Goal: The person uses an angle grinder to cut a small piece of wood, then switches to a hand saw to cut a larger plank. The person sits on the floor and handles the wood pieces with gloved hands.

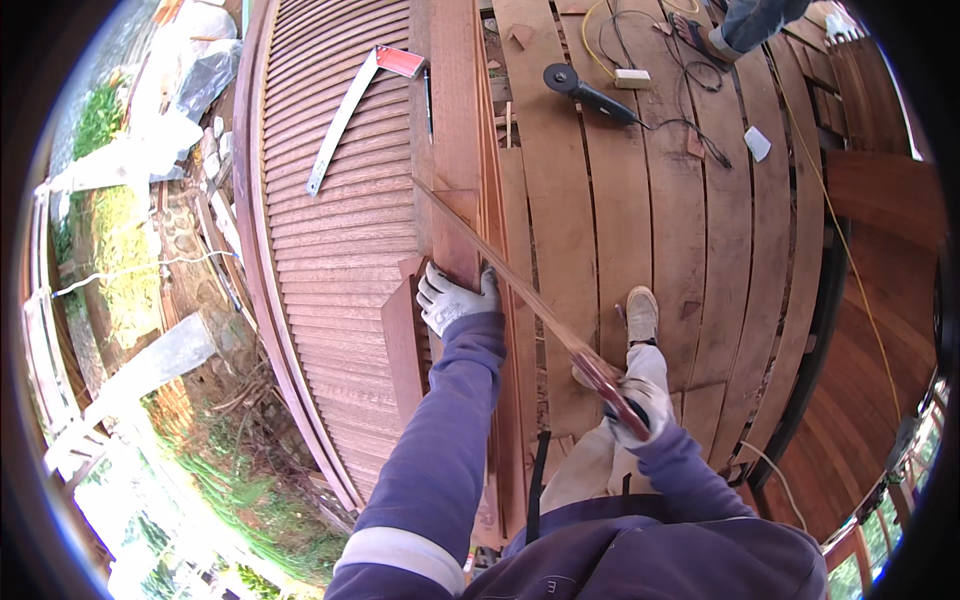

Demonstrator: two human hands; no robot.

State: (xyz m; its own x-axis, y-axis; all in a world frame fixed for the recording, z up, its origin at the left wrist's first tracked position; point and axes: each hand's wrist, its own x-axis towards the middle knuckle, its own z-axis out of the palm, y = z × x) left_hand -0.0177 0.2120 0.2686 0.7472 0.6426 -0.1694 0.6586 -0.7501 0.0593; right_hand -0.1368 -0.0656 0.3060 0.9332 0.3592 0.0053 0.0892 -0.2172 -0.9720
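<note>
My left hand [460, 302], in a pale work glove, spans a long reddish-brown wooden board [455, 110], with fingers at one edge and the thumb at the other. The board lies along the side of a slatted wooden panel [330, 230]. In my gloved right hand [648, 402] is the reddish handle of a handsaw [540, 305]. Its long, narrow-looking blade slants up and left across the board, just beyond my left hand. A thin line crosses the board near the blade. Beside my left hand lies a short angled wood piece [402, 345].
A square with a red stock [400, 61] rests on the slats, near a dark pencil [428, 100]. On the plank floor [625, 210] lie an angle grinder [588, 94], cords and a white block [631, 78]. Another person's foot [705, 42] is at the top right.
</note>
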